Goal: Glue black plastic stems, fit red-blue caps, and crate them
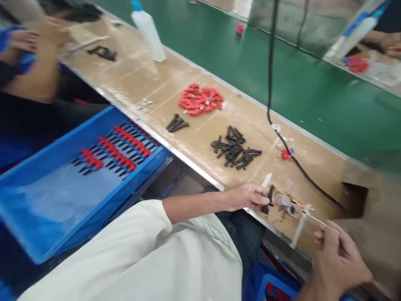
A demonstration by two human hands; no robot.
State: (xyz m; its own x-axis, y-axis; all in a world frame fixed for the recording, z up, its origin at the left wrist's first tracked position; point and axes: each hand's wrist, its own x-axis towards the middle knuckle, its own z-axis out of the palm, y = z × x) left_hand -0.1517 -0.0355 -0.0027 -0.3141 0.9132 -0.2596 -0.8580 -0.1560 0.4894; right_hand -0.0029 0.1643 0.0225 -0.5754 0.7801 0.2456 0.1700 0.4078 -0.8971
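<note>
1. Black part [268, 202] sits in the fingers of the left hand [249, 197], at the near edge of the worktable [200, 146], just beside a small clear cup [283, 200].
2. The left hand's grip is nearly closed, thumb and fingers pinching the part, with its dark ends showing beyond them.
3. The right hand [340, 255] has its fingertips drawn together on a thin stick [319, 219], which slants towards the cup; blur hides the exact contact at its tip.
4. The part looks like moulded plastic: probably very light, stiff and slightly slick, so a light, steady pinch should do. Its slim arms seem likelier to snap or twist than the thicker middle.
5. The thick middle looks the best place to hold it, leaving the ends free.
6. The stick looks light and a little springy; a hold well back from the tip would keep fingers clear of the cup.
</note>
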